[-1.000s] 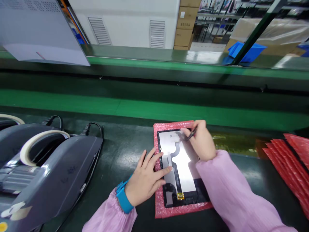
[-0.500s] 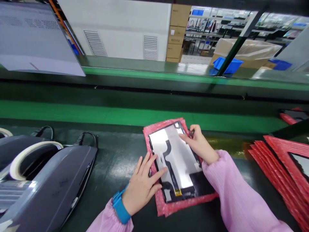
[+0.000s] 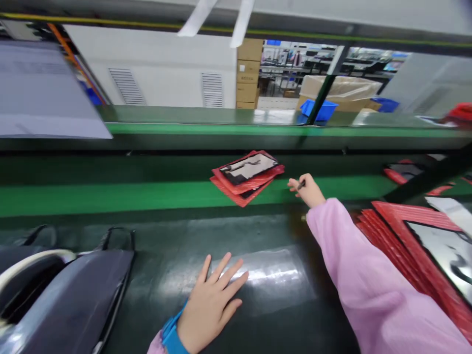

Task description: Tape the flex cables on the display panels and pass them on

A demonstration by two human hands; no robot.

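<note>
A tablet panel in red bubble wrap (image 3: pixel 246 176) lies on the green conveyor belt (image 3: pixel 110 196), well ahead of me. My right hand (image 3: pixel 308 190) is stretched out toward the belt just right of that panel, fingers closed on a thin dark tool (image 3: pixel 301 185). My left hand (image 3: pixel 210 305) lies flat on the dark bench top with its fingers spread and holds nothing. It wears a blue wrist strap (image 3: pixel 170 337).
A stack of red bubble-wrapped panels (image 3: pixel 413 246) lies at my right. A grey tape dispenser (image 3: pixel 62 300) with cables stands at the left. More red-wrapped items (image 3: pixel 405 172) sit further right along the belt. A sheet of paper (image 3: pixel 44 93) hangs at the upper left.
The wrapped panel has gone from under my hands on the bench to the conveyor belt. My right hand moved forward with it and is now off it. My left hand stayed on the bench.
</note>
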